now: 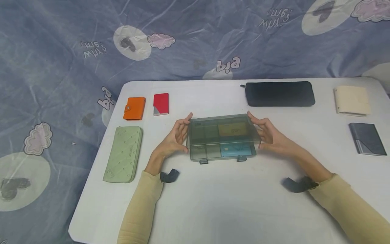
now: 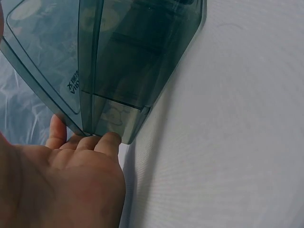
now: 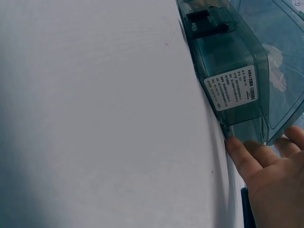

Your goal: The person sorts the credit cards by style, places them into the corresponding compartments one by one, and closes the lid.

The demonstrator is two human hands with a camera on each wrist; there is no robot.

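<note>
A translucent green plastic storage box (image 1: 198,154) sits mid-table with its lid (image 1: 210,135) partly raised. Inside its divided compartments are a blue card (image 1: 236,150) and, seen through the lid, a yellowish card (image 1: 233,129). My left hand (image 1: 173,139) holds the left end, thumb at the front corner and fingers toward the back. At the opposite end, my right hand (image 1: 274,139) holds the box in a mirrored way. In the left wrist view, fingertips (image 2: 110,140) touch the hinge-side corner. A white printed label (image 3: 232,89) shows on the box's side in the right wrist view.
Left on the white table (image 1: 213,203) lie an orange card holder (image 1: 134,108), a red card case (image 1: 161,103) and a green wallet (image 1: 123,154). A black pouch (image 1: 280,94) lies behind; a cream holder (image 1: 351,100) and dark card case (image 1: 367,138) lie right.
</note>
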